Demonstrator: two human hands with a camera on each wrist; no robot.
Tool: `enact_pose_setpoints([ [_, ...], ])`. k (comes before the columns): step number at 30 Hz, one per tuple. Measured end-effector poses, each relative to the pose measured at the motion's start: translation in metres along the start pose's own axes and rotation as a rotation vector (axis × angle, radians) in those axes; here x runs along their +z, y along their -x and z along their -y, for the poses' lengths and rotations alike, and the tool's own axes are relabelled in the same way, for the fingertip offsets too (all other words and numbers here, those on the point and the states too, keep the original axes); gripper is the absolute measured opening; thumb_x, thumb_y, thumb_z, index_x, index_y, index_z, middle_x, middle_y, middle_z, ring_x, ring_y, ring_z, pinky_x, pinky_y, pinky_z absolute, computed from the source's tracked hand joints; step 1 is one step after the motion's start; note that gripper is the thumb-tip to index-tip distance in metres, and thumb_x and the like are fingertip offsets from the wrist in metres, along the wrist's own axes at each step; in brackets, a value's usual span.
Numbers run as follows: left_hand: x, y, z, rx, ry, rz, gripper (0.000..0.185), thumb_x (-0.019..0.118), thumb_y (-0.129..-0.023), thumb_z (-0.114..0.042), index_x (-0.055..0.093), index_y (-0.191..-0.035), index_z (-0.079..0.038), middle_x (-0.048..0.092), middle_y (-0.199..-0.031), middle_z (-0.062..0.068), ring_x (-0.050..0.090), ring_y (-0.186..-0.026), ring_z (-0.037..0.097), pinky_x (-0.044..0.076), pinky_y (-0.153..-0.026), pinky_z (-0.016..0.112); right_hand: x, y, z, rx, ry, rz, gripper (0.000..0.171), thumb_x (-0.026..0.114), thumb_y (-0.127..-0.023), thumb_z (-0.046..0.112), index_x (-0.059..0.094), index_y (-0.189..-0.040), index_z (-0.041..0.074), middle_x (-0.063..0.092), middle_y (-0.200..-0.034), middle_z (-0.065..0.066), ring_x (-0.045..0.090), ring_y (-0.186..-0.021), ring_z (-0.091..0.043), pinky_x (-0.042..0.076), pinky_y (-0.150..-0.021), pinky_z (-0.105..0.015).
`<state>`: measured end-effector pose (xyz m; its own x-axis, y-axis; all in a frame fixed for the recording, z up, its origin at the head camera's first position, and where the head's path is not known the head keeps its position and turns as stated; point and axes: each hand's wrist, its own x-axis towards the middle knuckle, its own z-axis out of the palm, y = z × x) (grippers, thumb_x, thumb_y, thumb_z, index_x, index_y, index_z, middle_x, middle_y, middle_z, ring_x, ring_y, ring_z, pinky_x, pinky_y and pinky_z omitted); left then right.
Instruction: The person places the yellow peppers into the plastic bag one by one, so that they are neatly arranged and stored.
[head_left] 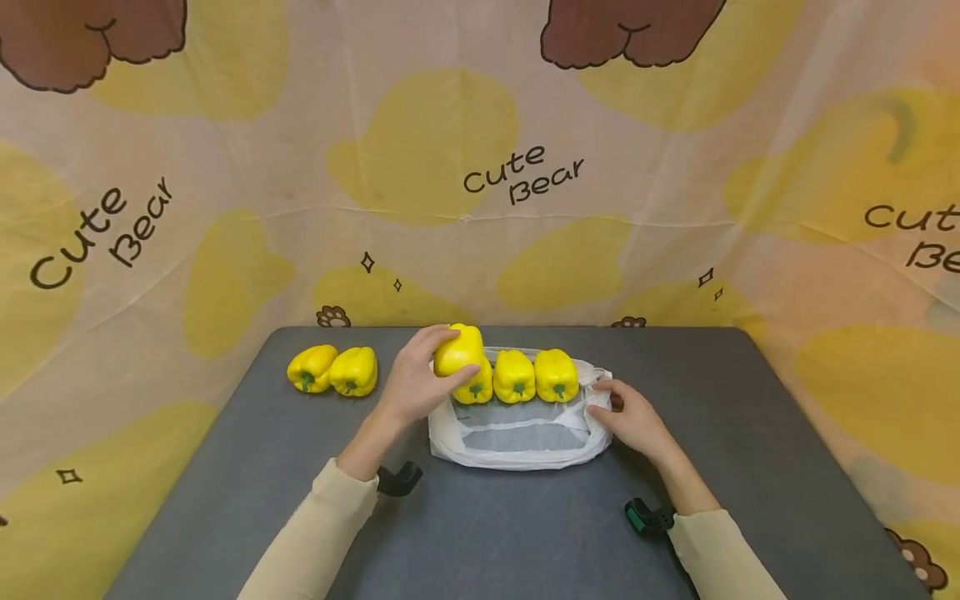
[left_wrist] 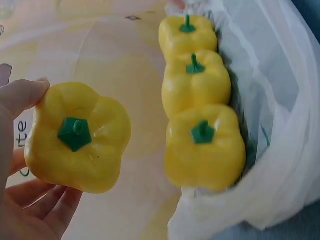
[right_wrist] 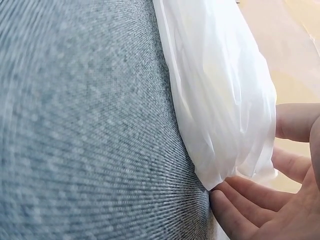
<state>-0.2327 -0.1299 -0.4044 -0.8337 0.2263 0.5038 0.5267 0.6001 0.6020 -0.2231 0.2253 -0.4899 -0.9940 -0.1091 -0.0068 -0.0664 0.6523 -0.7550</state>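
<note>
Left hand wrapped around a yellow pepper, fingers curled on its sides and the green stem facing the wrist camera. Held just above the left end of a row of three more yellow peppers, stems up (side by side, touching one another), lined along the far inner edge of a white plastic bag. Bag lying open on the grey table, its mouth toward the person, directly right of the left fingers.

Right hand at the bag's right edge, fingers loosely bent and touching the crumpled plastic; a real pinch on the film cannot be made out from any view.

Well to the left of the left fingers, two further yellow peppers lying on their sides on the table, touching each other. Printed bear cloth hanging behind the table.
</note>
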Motion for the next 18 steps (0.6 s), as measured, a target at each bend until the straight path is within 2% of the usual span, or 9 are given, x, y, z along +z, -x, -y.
enact_pose_setpoints([
  [8,0.022,0.001,-0.009,0.039,0.038,0.017,0.057,0.086,-0.082,-0.033,0.068,-0.127,-0.005,0.062,-0.134,0.011,0.059,-0.122,0.03,0.055,-0.094,0.044,0.0,0.002,0.0,0.005,-0.002,-0.002,0.049,0.07,-0.096,0.029,0.059,-0.135,0.001,0.055,-0.141,-0.025,0.056,-0.115,-0.038,0.049,-0.099,-0.055],
  [18,0.048,0.002,-0.025,0.032,0.11,0.003,0.054,0.086,-0.08,-0.031,0.069,-0.124,-0.005,0.063,-0.13,0.01,0.061,-0.119,0.028,0.055,-0.093,0.042,-0.001,0.001,0.001,-0.012,-0.002,-0.009,0.049,0.07,-0.096,0.028,0.059,-0.135,0.001,0.056,-0.138,-0.024,0.056,-0.112,-0.036,0.05,-0.097,-0.053],
])
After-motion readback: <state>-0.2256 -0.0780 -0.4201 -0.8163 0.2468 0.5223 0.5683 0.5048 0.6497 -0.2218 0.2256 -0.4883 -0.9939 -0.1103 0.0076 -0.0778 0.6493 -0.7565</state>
